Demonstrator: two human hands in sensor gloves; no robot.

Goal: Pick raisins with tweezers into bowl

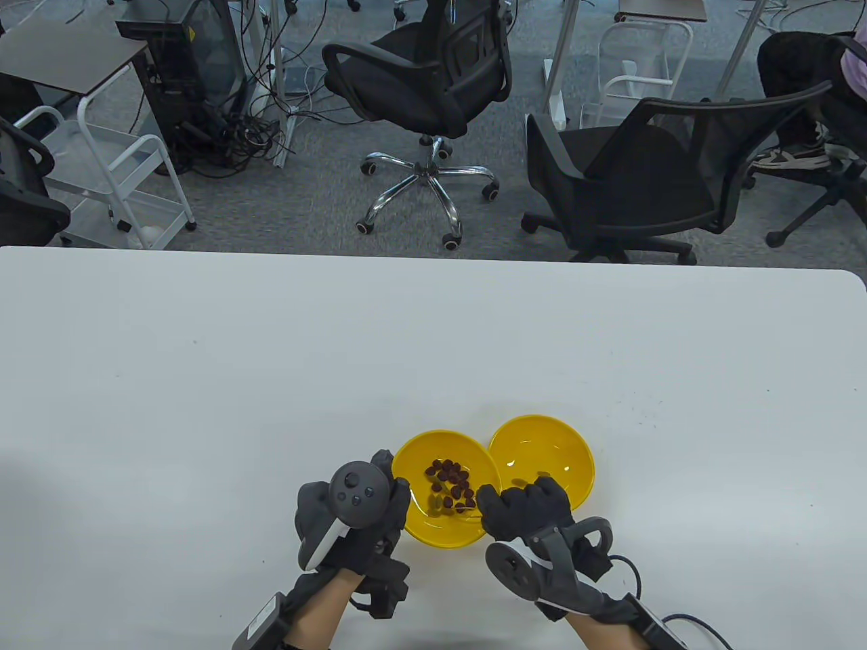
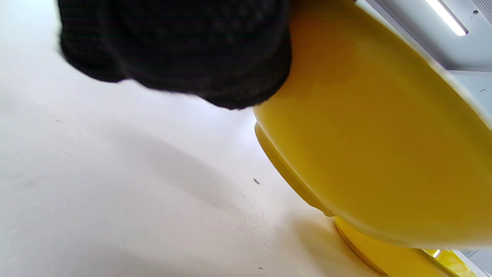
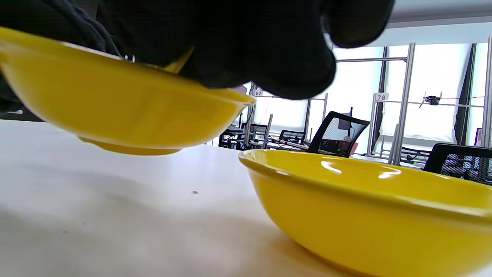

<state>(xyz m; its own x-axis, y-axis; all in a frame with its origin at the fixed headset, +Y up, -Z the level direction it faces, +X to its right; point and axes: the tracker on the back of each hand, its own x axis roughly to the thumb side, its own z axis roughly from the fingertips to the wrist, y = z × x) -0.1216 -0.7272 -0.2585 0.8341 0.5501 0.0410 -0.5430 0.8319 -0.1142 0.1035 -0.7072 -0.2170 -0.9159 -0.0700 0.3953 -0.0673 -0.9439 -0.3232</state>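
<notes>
A yellow bowl (image 1: 433,531) holds several dark raisins (image 1: 450,484). My left hand (image 1: 387,484) grips its left rim and holds it tilted, raised off the table, as the left wrist view (image 2: 365,134) and right wrist view (image 3: 115,111) show. An empty yellow bowl (image 1: 542,450) stands on the table to its right, rims nearly touching; it also shows in the right wrist view (image 3: 365,215). My right hand (image 1: 489,500) reaches over the raisin bowl's right rim, fingers bunched as if pinching tweezers (image 3: 130,58); only a small metal glint shows.
The white table (image 1: 271,379) stretches wide around the bowls, with small crumbs (image 2: 256,181) on it. Office chairs (image 1: 433,74) and a cart stand on the floor beyond the far edge.
</notes>
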